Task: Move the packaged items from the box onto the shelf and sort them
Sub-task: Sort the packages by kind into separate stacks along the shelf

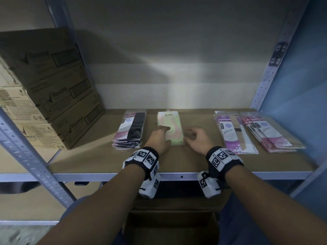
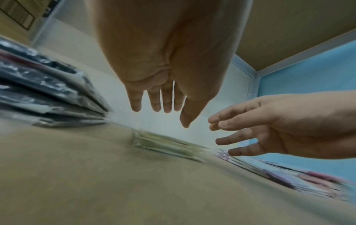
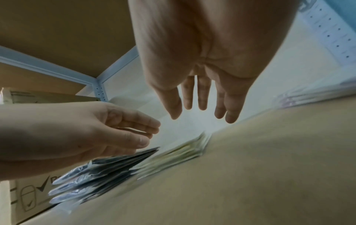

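Observation:
A stack of pale green packages lies mid-shelf on the brown shelf board. My left hand hovers over the stack's left edge, fingers straight and empty. My right hand hangs just right of the stack, fingers loosely spread, holding nothing. The wrist views show both hands above the green stack, not touching it. A stack of black-and-pink packages lies to the left. Purple packages and pink packages lie to the right. The open cardboard box stands below the shelf.
Stacked cardboard cartons fill the shelf's left side. Perforated metal uprights frame the bay. A blue wall stands at the right. Bare board lies between the green stack and the purple packages.

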### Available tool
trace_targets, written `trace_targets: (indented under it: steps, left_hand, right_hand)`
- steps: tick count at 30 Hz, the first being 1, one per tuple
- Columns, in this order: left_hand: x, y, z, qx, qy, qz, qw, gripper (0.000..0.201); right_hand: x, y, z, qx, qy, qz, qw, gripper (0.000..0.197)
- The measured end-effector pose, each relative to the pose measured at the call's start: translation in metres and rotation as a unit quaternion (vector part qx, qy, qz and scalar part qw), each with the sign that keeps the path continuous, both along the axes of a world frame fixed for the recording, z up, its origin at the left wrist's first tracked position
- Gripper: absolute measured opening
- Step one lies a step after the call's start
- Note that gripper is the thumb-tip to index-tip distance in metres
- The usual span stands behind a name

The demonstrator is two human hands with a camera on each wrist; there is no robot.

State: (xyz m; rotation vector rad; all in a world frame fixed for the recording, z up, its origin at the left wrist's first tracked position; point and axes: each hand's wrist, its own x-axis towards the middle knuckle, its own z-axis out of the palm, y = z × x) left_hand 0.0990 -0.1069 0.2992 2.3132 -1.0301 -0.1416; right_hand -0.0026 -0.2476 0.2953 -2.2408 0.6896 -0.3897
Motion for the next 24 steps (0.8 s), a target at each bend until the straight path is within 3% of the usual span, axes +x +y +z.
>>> trace_targets:
  steps: [7, 14, 19, 24]
  left_hand:
    - [-0.025, -0.03, 0.014, -0.011, -0.023, -0.048, 0.999, 0.056]
    - [-0.065, -0.078, 0.011, 0.005, 0.011, -0.1, 0.995, 0.057]
    - [-0.092, -0.113, 0.005, 0.032, 0.017, -0.143, 0.989, 0.056]
    - [-0.112, -0.139, 0.0, 0.058, 0.028, -0.158, 0.985, 0.051]
  right_hand:
    - [-0.039, -0.037, 0.022, -0.05, 0.027, -0.019, 0.998, 0.043]
    - [-0.09, -0.083, 0.035, -0.079, 0.084, -0.058, 0.992, 0.045]
    - [-0.121, -0.107, 0.03, -0.074, 0.155, -0.062, 0.983, 0.056]
    - [-0.137, -0.126, 0.012, -0.081, 0.173, -0.065, 0.979, 0.06]
